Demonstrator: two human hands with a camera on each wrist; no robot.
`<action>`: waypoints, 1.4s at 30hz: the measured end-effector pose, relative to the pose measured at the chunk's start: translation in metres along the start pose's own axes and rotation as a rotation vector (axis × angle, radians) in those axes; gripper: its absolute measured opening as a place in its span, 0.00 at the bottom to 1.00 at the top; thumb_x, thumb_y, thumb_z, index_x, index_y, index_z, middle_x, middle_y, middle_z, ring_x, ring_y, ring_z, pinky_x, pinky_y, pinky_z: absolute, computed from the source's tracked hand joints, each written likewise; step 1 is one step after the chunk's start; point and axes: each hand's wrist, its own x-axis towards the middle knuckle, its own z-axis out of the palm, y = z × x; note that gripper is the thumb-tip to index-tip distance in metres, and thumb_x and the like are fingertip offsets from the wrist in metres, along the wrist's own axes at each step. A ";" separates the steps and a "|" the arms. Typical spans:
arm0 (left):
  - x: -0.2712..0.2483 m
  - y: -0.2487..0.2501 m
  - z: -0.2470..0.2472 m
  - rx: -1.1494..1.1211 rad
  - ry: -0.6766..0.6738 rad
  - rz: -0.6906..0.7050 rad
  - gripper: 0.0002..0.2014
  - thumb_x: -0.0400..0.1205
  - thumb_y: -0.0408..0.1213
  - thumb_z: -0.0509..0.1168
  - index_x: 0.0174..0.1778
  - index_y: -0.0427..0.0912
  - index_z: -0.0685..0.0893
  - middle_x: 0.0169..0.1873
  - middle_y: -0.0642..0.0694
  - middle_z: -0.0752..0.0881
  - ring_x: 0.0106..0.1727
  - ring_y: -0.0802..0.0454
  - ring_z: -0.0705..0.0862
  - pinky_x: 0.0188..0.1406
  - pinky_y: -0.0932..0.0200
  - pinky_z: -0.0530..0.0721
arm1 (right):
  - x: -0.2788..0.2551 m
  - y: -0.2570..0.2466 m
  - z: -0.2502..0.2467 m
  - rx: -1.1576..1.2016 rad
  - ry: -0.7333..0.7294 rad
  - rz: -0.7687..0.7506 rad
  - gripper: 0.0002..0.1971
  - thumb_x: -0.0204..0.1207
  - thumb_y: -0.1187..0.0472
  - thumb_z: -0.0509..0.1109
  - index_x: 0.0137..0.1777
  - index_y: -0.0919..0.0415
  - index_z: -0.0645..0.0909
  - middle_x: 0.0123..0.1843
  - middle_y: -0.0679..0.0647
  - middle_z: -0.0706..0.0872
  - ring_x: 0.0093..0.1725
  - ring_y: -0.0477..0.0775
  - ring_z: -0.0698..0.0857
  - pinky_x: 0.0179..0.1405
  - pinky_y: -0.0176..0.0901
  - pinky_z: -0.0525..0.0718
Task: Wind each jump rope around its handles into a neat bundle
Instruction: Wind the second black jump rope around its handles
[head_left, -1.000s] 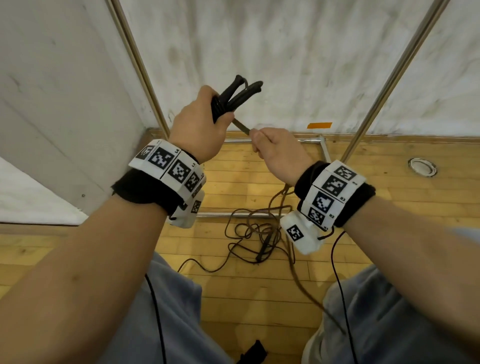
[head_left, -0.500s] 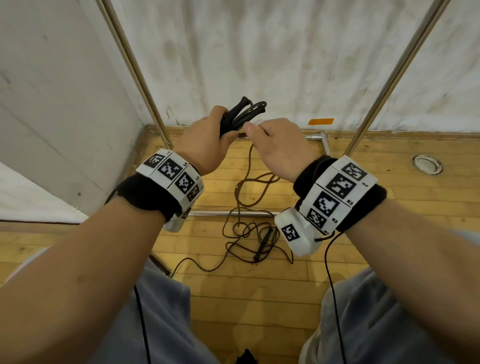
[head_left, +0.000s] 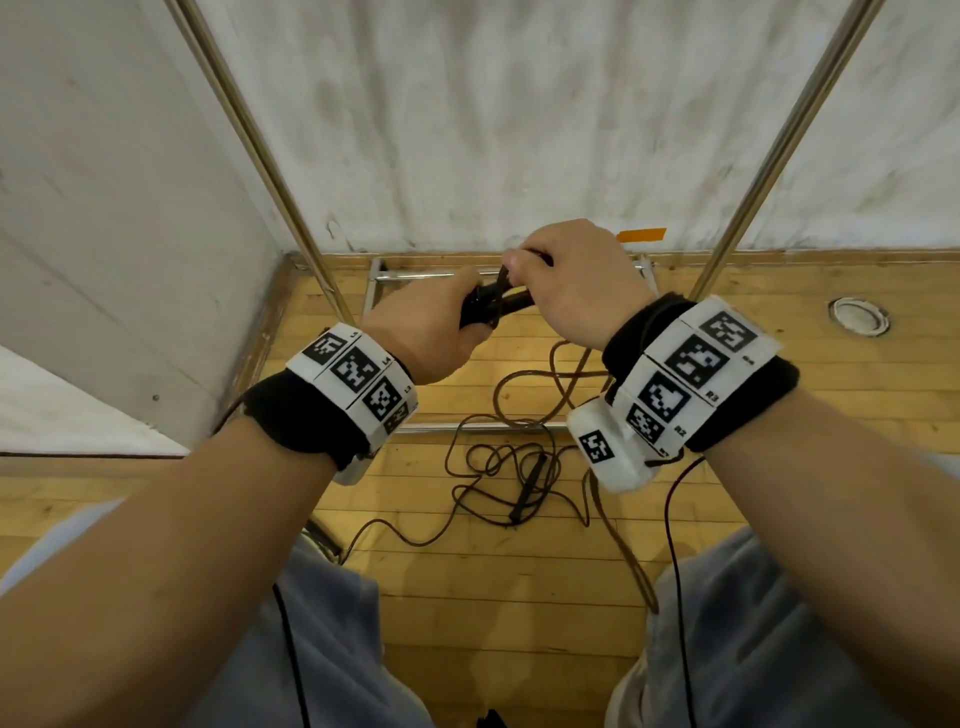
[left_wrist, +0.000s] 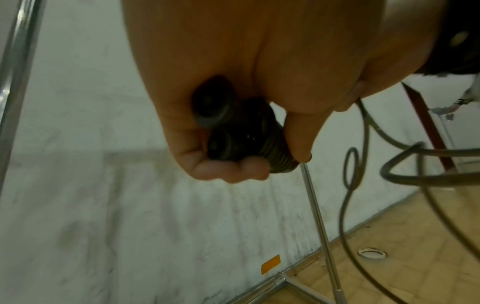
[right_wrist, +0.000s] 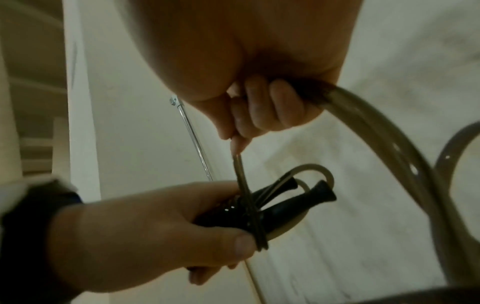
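Centrally in the head view, the left hand (head_left: 426, 332) grips both black handles (right_wrist: 280, 205) side by side, fingers and thumb curled round them, a few turns of rope (right_wrist: 257, 230) already crossing them by the thumb. Just above, the right hand (head_left: 576, 286) pinches the rope between thumb and fingertips (right_wrist: 241, 127), the strand running taut down to the handles. Lower centre, a second rope (head_left: 498, 467) lies tangled on the wooden floor (head_left: 519, 613).

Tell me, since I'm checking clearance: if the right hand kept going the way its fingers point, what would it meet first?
Probably the black handles gripped in the left hand; the right hand pinches the rope just above them.
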 end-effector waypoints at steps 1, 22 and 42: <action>-0.001 0.004 0.001 0.011 -0.001 0.026 0.15 0.80 0.49 0.66 0.60 0.51 0.74 0.44 0.53 0.83 0.33 0.58 0.75 0.26 0.64 0.68 | 0.001 0.001 -0.001 -0.047 0.020 -0.003 0.19 0.83 0.52 0.59 0.40 0.65 0.84 0.27 0.49 0.75 0.26 0.45 0.72 0.22 0.30 0.66; -0.031 0.026 -0.029 -0.385 0.206 0.213 0.08 0.75 0.53 0.67 0.44 0.57 0.77 0.28 0.60 0.77 0.31 0.71 0.78 0.26 0.75 0.69 | 0.005 0.031 -0.013 0.559 -0.276 0.271 0.18 0.82 0.49 0.61 0.34 0.59 0.76 0.24 0.50 0.72 0.26 0.48 0.68 0.29 0.38 0.71; -0.017 0.024 -0.038 -0.676 0.341 -0.070 0.11 0.79 0.47 0.68 0.51 0.44 0.82 0.37 0.49 0.86 0.33 0.51 0.83 0.38 0.51 0.83 | 0.006 0.014 0.034 -0.155 0.145 0.008 0.12 0.82 0.56 0.62 0.58 0.57 0.85 0.47 0.54 0.78 0.47 0.53 0.77 0.43 0.42 0.70</action>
